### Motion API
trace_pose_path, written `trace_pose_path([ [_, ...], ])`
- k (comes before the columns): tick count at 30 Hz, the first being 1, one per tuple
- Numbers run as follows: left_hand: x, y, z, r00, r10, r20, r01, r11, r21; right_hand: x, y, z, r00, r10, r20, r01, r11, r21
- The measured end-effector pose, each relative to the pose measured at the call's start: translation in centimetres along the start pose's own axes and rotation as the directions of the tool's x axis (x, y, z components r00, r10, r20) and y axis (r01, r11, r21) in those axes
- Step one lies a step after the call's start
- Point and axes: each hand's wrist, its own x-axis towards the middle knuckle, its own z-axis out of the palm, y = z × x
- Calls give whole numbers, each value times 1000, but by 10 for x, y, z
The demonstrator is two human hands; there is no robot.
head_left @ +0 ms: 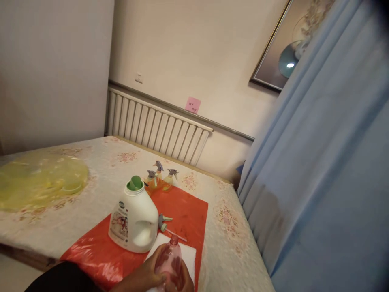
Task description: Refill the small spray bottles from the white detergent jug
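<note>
Between my two hands stands a pink see-through spray bottle (170, 259), its neck uncovered and its mouth pointing up. My left hand (147, 269) wraps its left side, and my right hand (184, 280) holds it low on the right, partly cut off by the bottom edge. A white cloth or paper (190, 255) lies beneath them. Just beyond the bottle is a loose grey spray head (163, 222) with its thin tube. To the left a large white jug (133, 223) with a handle and label stands upright, a green piece (135, 183) in its open mouth.
An orange-red plastic sheet (190, 207) lies under these things on a flowered tablecloth (240, 259). Several spray bottles (168, 182) with grey heads stand behind the jug. Yellow plastic (39, 182) is at the left. A radiator (158, 125) and a blue curtain (306, 174) border the table.
</note>
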Motion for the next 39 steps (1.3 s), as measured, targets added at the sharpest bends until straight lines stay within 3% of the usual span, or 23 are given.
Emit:
trace_pose_path([
  [6, -1, -1, -2, 996, -86, -9, 87, 992, 95, 0, 5, -4, 1000, -2, 2, 2, 1000, -25],
  [13, 2, -8, -3, 1000, -15, -3, 15, 996, 92, 2, 15, -6, 1000, -4, -2, 4, 1000, -6],
  [22, 1, -17, -3, 1000, -3, -4, 3, 1000, 22, -1, 1, -2, 1000, -4, -12, 3, 1000, -25],
  [28, 2, -23, -5, 1000, 8, -19, -8, 1000, 17, -1, 5, -4, 1000, -12, 17, 12, 1000, -18],
  [34, 2, -14, -3, 1000, 12, -7, -12, 1000, -3, 0, 9, -6, 1000, -6, 14, 6, 1000, -30],
  [39, -2, -3, -1, 1000, 31, -3, -31, 1000, -4, -3, -3, -3, 1000, -5, 15, 6, 999, -48],
])
